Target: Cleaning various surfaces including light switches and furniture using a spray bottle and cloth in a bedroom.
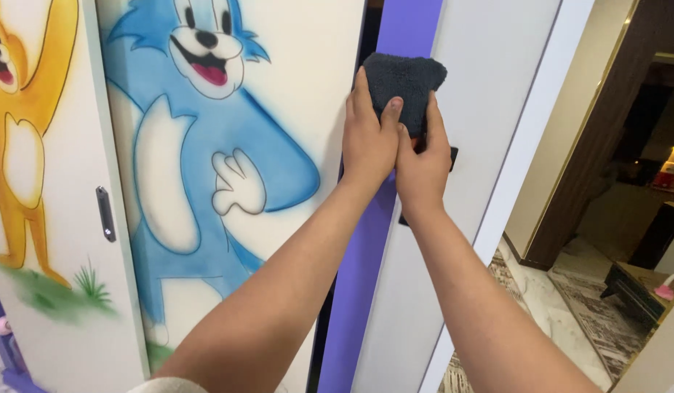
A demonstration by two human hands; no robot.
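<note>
Against the wardrobe door [489, 87], both hands pinch a dark cloth [404, 87].
Left hand [369, 138] and right hand [422, 164] overlap; thin fingertip grip could let the cloth slip.

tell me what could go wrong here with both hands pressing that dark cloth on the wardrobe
1. The dark cloth sits over the gap beside the purple strip; if a door slides, fingers of the left hand or right hand might get pinched.
2. Hard rubbing could drift onto the painted blue cat and may scuff it.
3. The black handle under the right hand could snag the cloth.
</note>
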